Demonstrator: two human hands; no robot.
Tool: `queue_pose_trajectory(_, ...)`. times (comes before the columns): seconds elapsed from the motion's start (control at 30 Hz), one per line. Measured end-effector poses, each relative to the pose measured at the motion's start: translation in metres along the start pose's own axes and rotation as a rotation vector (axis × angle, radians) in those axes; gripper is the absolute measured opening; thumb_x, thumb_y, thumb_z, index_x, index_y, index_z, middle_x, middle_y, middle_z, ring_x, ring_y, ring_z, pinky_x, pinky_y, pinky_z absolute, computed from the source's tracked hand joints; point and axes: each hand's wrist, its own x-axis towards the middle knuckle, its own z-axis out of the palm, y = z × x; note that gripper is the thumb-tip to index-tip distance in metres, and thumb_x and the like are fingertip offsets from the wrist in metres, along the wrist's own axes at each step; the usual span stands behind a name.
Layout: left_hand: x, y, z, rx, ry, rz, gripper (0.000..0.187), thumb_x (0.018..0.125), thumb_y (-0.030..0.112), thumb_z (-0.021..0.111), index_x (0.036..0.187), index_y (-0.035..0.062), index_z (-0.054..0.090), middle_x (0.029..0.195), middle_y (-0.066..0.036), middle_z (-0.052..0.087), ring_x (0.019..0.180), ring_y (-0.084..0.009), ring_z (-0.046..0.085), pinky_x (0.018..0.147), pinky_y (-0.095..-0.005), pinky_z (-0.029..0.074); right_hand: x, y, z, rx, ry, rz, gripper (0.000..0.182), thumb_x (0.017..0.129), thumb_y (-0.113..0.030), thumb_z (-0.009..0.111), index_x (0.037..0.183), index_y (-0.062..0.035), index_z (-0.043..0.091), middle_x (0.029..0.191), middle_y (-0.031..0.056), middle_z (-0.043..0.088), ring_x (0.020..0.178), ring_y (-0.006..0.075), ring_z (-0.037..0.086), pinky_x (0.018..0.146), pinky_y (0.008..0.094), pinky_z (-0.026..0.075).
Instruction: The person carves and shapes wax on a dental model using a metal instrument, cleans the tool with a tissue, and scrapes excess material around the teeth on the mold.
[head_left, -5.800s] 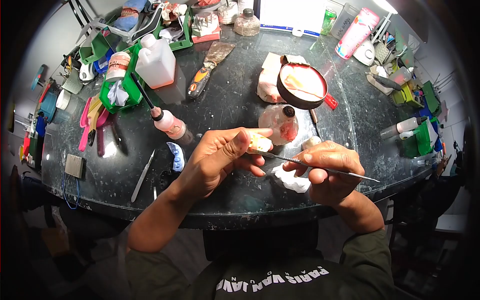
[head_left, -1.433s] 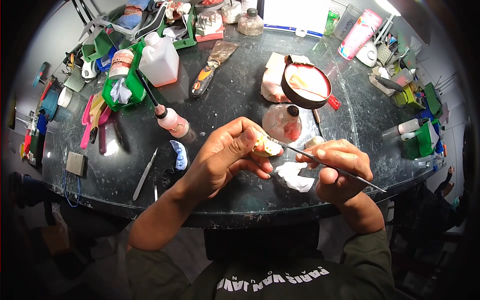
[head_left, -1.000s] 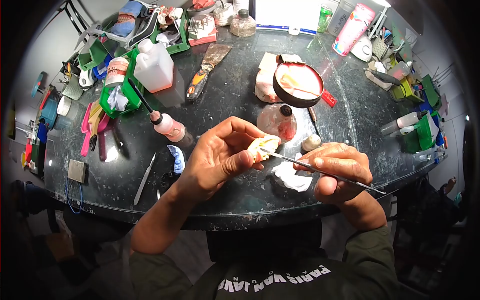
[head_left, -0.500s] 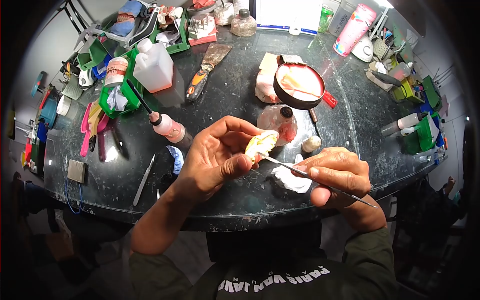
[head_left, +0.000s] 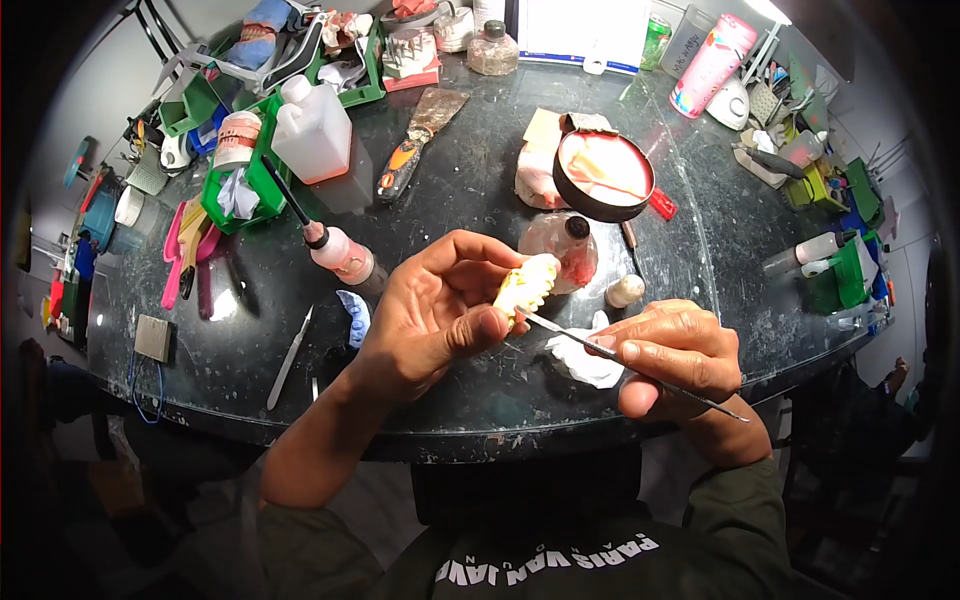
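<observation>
My left hand pinches a small yellow-white denture between thumb and fingers, and a row of tooth-like bumps shows along its right side. Held like a pen, a thin double-ended metal dental carver lies in my right hand. Its left tip meets the lower edge of the denture, while the other end sticks out past my palm. Beneath the right fingers lies a crumpled white cloth or tissue. Behind the denture stands a clear bottle with a dark cap and reddish contents.
A round dark-rimmed pan with pink material sits beyond the hands. To the left are a pink-liquid bottle, a blue mould piece, a scalpel and a scraper. A white jug stands farther back.
The denture has turned a little in my left fingers, so more of its tooth row shows. The carver's rear end has shifted slightly left and down. Its tip stays at the denture.
</observation>
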Motion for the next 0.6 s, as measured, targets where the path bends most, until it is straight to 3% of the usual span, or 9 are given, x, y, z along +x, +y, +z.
queue_pose_trajectory(0.47, -0.0002, 0.0006, 0.0000, 0.023, 0.002, 0.005, 0.067, 0.084, 0.036, 0.084, 0.130, -0.0005, 0.049, 0.136, -0.030, 0.058, 0.120, -0.0242, 0.062, 0.094, -0.0320, 0.055, 0.0008, 0.0005, -0.0007, -0.028, -0.011, 0.007, 0.035, 0.087, -0.031, 0.080, 0.106, -0.0023, 0.072, 0.087, 0.0125, 0.076, 0.072, 0.0209, 0.075, 0.050, 0.0274, 0.053)
queue_pose_trajectory(0.57, 0.0004, -0.0004, 0.0008, -0.054, -0.019, 0.045, 0.054, 0.089, 0.020, 0.080, 0.129, -0.0021, 0.052, 0.120, -0.013, 0.066, 0.104, -0.0162, 0.065, 0.095, -0.0309, 0.053, -0.0009, 0.0005, 0.0021, -0.040, 0.015, 0.004, 0.033, 0.088, -0.031, 0.080, 0.105, -0.0036, 0.072, 0.087, 0.0113, 0.076, 0.072, 0.0196, 0.075, 0.051, 0.0275, 0.054)
queue_pose_trajectory(0.6, 0.0004, -0.0002, 0.0006, -0.054, -0.018, 0.042, 0.053, 0.090, 0.021, 0.080, 0.129, -0.0022, 0.052, 0.119, -0.013, 0.066, 0.103, -0.0164, 0.066, 0.094, -0.0312, 0.054, -0.0002, 0.0004, 0.0030, -0.049, 0.018, 0.004, 0.033, 0.089, -0.031, 0.079, 0.105, -0.0039, 0.072, 0.087, 0.0111, 0.076, 0.071, 0.0193, 0.075, 0.052, 0.0277, 0.054)
